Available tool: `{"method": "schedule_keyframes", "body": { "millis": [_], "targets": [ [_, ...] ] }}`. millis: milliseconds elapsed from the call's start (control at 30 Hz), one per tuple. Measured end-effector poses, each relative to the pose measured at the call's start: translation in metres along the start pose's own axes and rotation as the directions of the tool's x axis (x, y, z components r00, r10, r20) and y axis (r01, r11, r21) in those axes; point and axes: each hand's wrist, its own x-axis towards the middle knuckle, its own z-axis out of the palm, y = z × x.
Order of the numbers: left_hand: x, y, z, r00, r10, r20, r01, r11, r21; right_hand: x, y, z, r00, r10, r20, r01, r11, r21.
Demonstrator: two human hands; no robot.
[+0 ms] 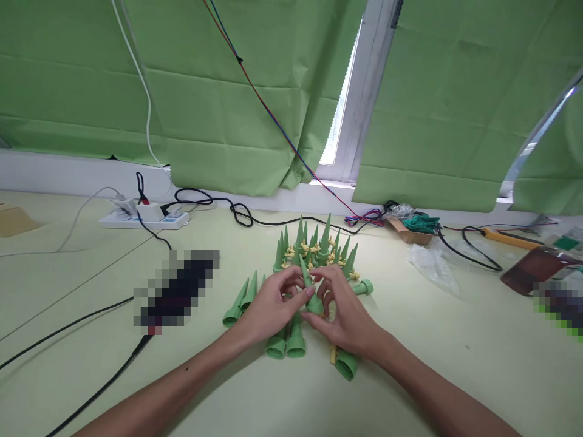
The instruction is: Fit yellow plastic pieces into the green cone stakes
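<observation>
Both of my hands meet around one green plastic spike (pixel 313 303), hollow-based and pointed like a plant watering spike, held tilted with its tip up and away. My left hand (pixel 277 300) closes on its side, thumb across the body. Curled about the wide lower end is my right hand (pixel 348 312); a speck of yellow shows there, too hidden to make out. Behind the hands stand several similar green spikes (pixel 325 240) with small yellow valve-like pieces (pixel 314 249) among them. More lie close by, including one spike (pixel 346 365) beside a yellow piece (pixel 333 354).
A power strip (pixel 168 222) with plugs and black cables sits at the back left. A blurred-out dark object (pixel 180 291) lies left of my hands. Back right are a small cardboard box (pixel 412 232), a clear plastic bag (pixel 432 267) and a yellow-handled tool (pixel 512 238).
</observation>
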Motion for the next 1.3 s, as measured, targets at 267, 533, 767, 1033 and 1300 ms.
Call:
{"method": "schedule_keyframes", "body": {
  "millis": [267,533,767,1033,1300],
  "targets": [
    [0.0,0.001,-0.001,0.999,-0.007,0.045,0.006,1.0,0.004,-0.001,0.002,-0.001,1.0,-0.023,0.016,0.024,0.999,-0.028],
    [-0.002,-0.003,0.002,0.999,-0.038,0.01,0.035,0.977,0.211,0.007,0.013,-0.022,0.993,-0.069,-0.1,0.052,0.985,-0.167],
    [-0.003,-0.007,0.003,0.999,-0.043,0.01,0.036,0.934,0.356,0.009,0.03,-0.036,0.999,-0.004,-0.043,-0.011,0.944,-0.33],
    [-0.004,-0.004,0.002,0.997,0.07,0.02,-0.07,0.84,0.538,0.009,0.026,-0.034,0.999,0.039,0.009,-0.033,0.928,-0.371],
    [-0.003,-0.01,0.002,0.99,0.139,0.004,-0.115,0.8,0.588,0.011,0.027,-0.038,0.995,0.072,0.07,-0.037,0.909,-0.415]
  ]
}}
